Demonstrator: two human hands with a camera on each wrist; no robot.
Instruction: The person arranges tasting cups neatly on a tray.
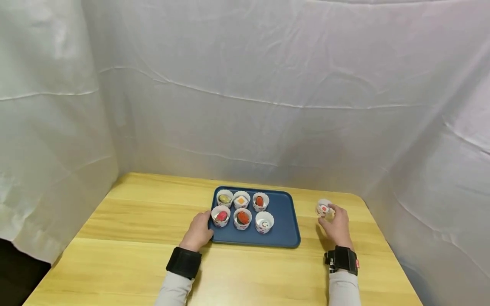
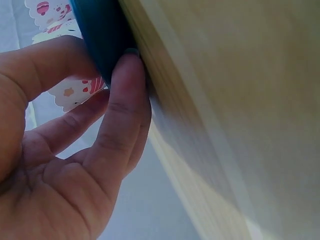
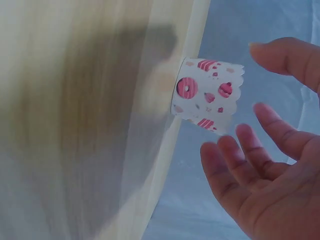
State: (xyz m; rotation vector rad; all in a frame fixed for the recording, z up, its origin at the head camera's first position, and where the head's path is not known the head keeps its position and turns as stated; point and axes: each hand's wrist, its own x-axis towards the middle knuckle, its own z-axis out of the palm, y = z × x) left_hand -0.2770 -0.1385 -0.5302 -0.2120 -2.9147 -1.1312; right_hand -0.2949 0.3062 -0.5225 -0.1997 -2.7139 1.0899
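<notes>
My left hand [image 1: 197, 231] grips the left edge of a dark blue tray [image 1: 283, 221]. In the left wrist view its fingers [image 2: 122, 95] lie against the tray's rim [image 2: 102, 37]. Several white paper cups [image 1: 241, 219] stand on the tray in two rows, each with a small sushi-like piece inside. To the right of the tray, my right hand [image 1: 337, 227] is beside another paper cup [image 1: 321, 205], which holds a white piece with a red centre. The right wrist view shows this printed cup [image 3: 207, 95] upright on the table, with the thumb and fingers spread around it, apart from it.
The light wooden table [image 1: 134, 238] carries the tray near its back edge. White cloth [image 1: 245, 93] hangs behind the table and along both sides. A dark gap [image 1: 19, 272] shows at the lower left, past the table edge.
</notes>
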